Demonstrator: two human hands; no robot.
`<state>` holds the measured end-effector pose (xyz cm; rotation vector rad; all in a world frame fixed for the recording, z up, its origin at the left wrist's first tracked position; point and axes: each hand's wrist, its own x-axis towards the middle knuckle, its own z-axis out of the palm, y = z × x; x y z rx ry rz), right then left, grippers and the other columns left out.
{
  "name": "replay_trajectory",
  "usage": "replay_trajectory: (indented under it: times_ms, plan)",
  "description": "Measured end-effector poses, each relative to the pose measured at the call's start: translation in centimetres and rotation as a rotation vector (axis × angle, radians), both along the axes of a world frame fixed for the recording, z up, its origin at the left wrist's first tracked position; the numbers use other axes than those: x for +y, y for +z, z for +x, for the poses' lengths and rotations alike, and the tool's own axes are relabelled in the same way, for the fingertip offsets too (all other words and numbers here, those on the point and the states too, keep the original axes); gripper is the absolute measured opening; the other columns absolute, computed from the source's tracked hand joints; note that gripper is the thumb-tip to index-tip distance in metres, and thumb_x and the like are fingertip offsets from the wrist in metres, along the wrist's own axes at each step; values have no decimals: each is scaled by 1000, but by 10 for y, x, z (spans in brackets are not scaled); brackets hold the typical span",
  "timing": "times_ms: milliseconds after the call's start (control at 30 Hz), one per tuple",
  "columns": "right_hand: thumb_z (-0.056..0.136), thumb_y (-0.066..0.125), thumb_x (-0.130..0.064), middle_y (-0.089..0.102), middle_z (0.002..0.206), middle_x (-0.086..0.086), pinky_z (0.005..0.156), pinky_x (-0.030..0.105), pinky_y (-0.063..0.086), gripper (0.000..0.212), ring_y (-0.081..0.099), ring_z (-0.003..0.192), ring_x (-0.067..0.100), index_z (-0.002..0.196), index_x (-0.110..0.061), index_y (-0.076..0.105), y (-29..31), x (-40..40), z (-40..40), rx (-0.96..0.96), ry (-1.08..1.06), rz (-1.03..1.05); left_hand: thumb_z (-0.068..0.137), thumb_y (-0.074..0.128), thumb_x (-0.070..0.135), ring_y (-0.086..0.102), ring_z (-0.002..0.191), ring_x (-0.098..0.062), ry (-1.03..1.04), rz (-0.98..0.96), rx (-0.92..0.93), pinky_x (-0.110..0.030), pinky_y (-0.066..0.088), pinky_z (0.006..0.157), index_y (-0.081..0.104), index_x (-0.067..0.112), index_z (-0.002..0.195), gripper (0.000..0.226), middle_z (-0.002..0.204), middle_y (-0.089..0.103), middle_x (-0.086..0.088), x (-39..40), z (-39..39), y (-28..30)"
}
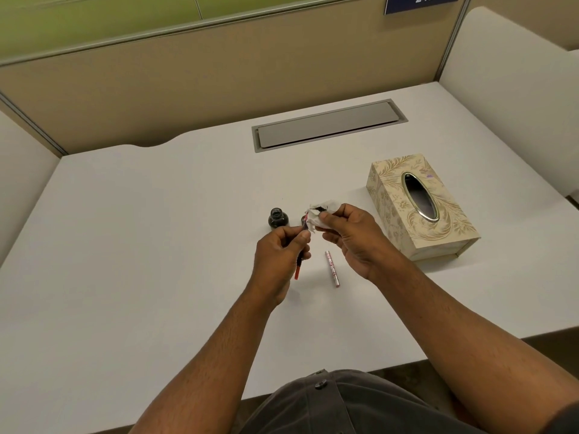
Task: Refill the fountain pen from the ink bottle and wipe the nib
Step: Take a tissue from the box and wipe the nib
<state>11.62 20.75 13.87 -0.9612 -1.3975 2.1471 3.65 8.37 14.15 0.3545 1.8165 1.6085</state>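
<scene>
Head cam: left hand (280, 252) pinches the fountain pen (300, 256) w/ nib end up, red end down; right hand (351, 233) clamps an ink-stained tissue (321, 214) touching the nib end. Open ink bottle (278, 218) stands on desk (156, 230) just behind left hand; pen cap (332, 268) lies between hands, tissue box (419, 205) to the right.

Soft, even light is coming from above; the white counter (125, 245) is looking bright with no glare; small, faint shadows are lying under the hands; straight edges are bending near the corners; everything is looking a little soft.
</scene>
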Motion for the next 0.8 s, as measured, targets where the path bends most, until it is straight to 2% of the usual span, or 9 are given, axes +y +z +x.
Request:
replay_trajectory:
  times_ms: [133, 267, 333, 433, 500, 567, 600, 700, 800]
  plan:
    - [88, 67, -5, 73, 107, 17, 75, 27, 52, 22, 69, 103, 29, 108, 5, 66, -3, -2, -2, -23, -31, -9, 89, 66, 18, 66, 71, -14, 14, -94, 151, -22, 54, 68, 70, 18, 95, 7, 83, 71, 0, 0, -1, -5]
    - [86, 69, -2, 74, 102, 17, 73, 25, 55, 10, 71, 93, 26, 94, 4, 68, -1, -6, -4, -65, -63, -19, 87, 68, 15, 60, 72, -4, 9, -223, 570, -10, 45, 66, 69, 15, 91, 4, 82, 66, 6, -1, -3, -15]
    - [87, 68, -1, 73, 96, 12, 68, 21, 56, 3, 69, 83, 20, 84, -2, 66, 2, -9, -5, -58, -67, -63, 87, 66, 12, 53, 70, -8, 12, -252, 795, -12, 37, 61, 64, 12, 86, 2, 80, 59, 6, -3, -3, -19]
    - [92, 60, 1, 68, 93, 11, 60, 17, 57, 7, 65, 72, 15, 86, -2, 63, 6, -7, -7, 57, -92, -363, 86, 65, 5, 52, 76, -17, -10, -292, 1069, -24, 38, 65, 61, 7, 84, 5, 84, 58, -2, -5, -3, -23]
    - [93, 58, 1, 65, 88, 13, 56, 16, 56, 6, 64, 66, 14, 89, -1, 62, 11, -3, -9, 170, -143, -591, 84, 67, 4, 55, 79, -20, -43, -308, 1111, -25, 41, 65, 63, 6, 85, 3, 85, 60, -5, -6, -5, -26]
    - [93, 57, 0, 64, 82, 13, 55, 16, 55, 6, 63, 62, 14, 89, -1, 61, 15, 4, -10, 207, -189, -613, 84, 68, 8, 59, 77, -17, 3, -255, 891, -17, 43, 66, 66, 9, 86, 3, 83, 62, 1, -8, -7, -26]
    - [93, 58, 0, 64, 81, 12, 55, 16, 55, 7, 62, 65, 15, 87, -2, 61, 15, 8, -9, 194, -210, -548, 85, 68, 11, 62, 75, -16, 53, -222, 687, -14, 45, 67, 67, 11, 88, 3, 82, 64, 2, -8, -10, -23]
    - [92, 62, -4, 68, 87, 9, 63, 22, 53, 9, 64, 75, 18, 85, -9, 61, 8, 17, -5, 34, -205, -200, 91, 63, 11, 61, 69, -17, 115, -26, 25, -21, 53, 66, 68, 10, 92, 5, 80, 65, -4, -9, -19, -8]
    - [90, 65, -10, 74, 98, 5, 69, 27, 52, 12, 71, 83, 18, 100, -16, 61, 1, 15, -3, -111, -124, 155, 95, 57, 10, 59, 72, -16, 53, 129, -224, -29, 55, 74, 67, 4, 94, 11, 82, 64, -8, -10, -25, 4]
